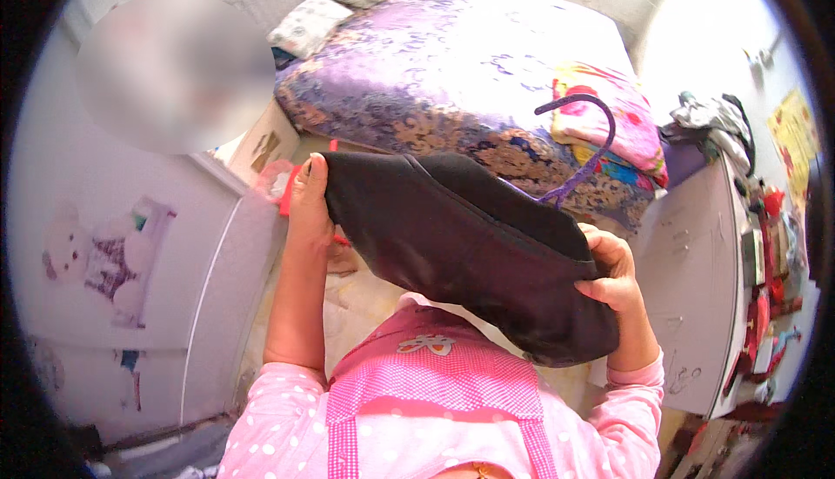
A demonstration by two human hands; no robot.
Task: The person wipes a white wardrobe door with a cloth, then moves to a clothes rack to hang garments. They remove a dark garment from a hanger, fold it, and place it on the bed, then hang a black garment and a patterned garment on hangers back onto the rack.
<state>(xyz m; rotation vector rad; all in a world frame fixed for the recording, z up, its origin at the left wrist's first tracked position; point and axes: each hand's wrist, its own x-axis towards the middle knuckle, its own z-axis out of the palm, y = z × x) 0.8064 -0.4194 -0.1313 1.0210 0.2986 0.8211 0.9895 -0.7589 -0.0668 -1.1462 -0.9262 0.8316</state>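
A black garment [450,237] is stretched between my two hands in front of my chest, slanting down to the right. My left hand [312,201] grips its upper left corner, thumb on top. At the right edge of the opening, my right hand [610,267] pinches the cloth between thumb and fingers. A purple hanger [590,166] sticks out behind the garment, its hook curving up and to the left. Most of the hanger is hidden by the cloth, so I cannot tell how the two are joined.
A bed with a shiny purple floral cover [417,81] stands ahead, with a folded colourful blanket [607,126] on its near right corner and pillows [310,25] at the left. To the right is a white cabinet [685,270] with many small items on top. A white wardrobe [150,231] stands left.
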